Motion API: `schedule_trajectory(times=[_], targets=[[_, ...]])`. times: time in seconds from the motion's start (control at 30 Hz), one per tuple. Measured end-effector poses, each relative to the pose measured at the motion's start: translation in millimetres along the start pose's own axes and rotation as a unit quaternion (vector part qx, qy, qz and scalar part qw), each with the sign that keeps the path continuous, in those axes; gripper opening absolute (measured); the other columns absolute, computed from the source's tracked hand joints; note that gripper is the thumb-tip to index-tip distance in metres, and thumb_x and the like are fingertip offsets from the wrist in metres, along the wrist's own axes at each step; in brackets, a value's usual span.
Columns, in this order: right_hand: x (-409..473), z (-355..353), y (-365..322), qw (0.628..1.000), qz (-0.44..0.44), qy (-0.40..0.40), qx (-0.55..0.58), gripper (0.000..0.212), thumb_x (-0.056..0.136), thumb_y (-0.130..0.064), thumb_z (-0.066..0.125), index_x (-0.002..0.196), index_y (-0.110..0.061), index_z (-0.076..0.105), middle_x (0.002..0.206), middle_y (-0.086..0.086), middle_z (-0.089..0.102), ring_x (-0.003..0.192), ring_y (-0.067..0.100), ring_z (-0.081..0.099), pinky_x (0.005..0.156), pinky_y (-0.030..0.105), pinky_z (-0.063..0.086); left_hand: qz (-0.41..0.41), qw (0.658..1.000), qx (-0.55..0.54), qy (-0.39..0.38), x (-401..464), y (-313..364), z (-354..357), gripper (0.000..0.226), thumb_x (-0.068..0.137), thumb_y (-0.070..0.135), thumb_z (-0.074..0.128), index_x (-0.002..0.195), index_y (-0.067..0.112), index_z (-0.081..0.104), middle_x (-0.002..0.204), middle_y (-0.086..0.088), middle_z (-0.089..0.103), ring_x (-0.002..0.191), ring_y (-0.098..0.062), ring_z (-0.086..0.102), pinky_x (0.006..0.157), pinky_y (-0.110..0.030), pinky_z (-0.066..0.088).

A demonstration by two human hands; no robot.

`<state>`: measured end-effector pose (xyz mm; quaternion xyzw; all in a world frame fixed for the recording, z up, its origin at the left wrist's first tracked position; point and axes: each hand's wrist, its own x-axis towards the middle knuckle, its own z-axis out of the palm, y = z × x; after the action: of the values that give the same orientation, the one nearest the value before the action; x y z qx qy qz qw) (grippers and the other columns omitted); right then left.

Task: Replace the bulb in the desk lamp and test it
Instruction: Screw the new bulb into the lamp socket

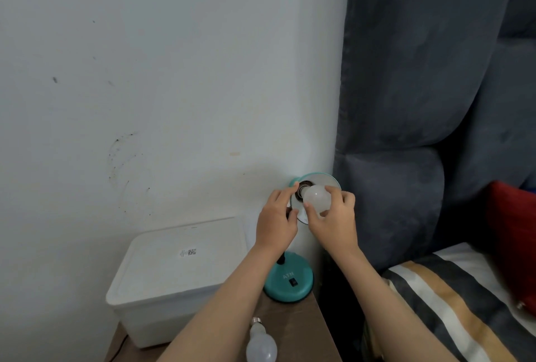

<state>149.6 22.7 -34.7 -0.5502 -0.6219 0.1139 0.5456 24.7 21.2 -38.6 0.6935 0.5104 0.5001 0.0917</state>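
Right hand [333,216] fingers grip the bulb [317,197], its axis pointing into the shade [324,181]; left hand [277,216] grips the shade's rim.

The scene is lit dimly and evenly by soft, bluish daylight. Only faint shadows are cast on the wall [145,71]. Straight edges are bowed by wide-angle distortion, and slight blur is seen at the red cushion [513,239].

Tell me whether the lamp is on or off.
Off, as far as shows: the bulb held at the lamp shade by the right hand is dull white, with no glow on the shade.
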Motion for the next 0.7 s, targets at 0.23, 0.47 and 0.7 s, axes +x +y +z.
schedule_trajectory(times=[0.23, 0.47, 0.7], targets=[[-0.4, 2.7, 2.1, 1.000, 0.010, -0.003, -0.016, 0.047, 0.081, -0.024, 0.068, 0.125, -0.016, 0.051, 0.113, 0.012, 0.048, 0.076, 0.024, 0.062, 0.067, 0.025, 0.045, -0.001, 1.000, 0.003, -0.002, -0.3, -0.3, 0.8, 0.054, 0.083, 0.003, 0.059, 0.129, 0.029, 0.049, 0.108, 0.001, 0.056, 0.081, -0.017, 0.065, 0.077, -0.036, 0.055], [-1.0, 2.0, 4.1, 0.999, -0.001, -0.016, -0.032, 0.051, 0.081, -0.025, 0.068, 0.127, -0.021, 0.048, 0.112, 0.011, 0.049, 0.077, 0.023, 0.060, 0.067, 0.026, 0.043, -0.002, 1.000, 0.000, 0.001, -2.3, -1.4, 2.8, 0.054, 0.083, 0.003, 0.059, 0.128, 0.030, 0.049, 0.107, 0.002, 0.055, 0.080, -0.017, 0.065, 0.076, -0.036, 0.055], [1.8, 3.4, 0.2, 1.000, 0.006, -0.011, -0.014, 0.057, 0.079, -0.028, 0.071, 0.127, -0.011, 0.045, 0.122, 0.014, 0.045, 0.084, 0.025, 0.060, 0.070, 0.029, 0.048, -0.003, 1.000, -0.005, 0.002, -1.0, -0.5, -0.3, 0.053, 0.083, 0.003, 0.059, 0.129, 0.029, 0.049, 0.107, 0.002, 0.055, 0.080, -0.017, 0.065, 0.077, -0.036, 0.055]])
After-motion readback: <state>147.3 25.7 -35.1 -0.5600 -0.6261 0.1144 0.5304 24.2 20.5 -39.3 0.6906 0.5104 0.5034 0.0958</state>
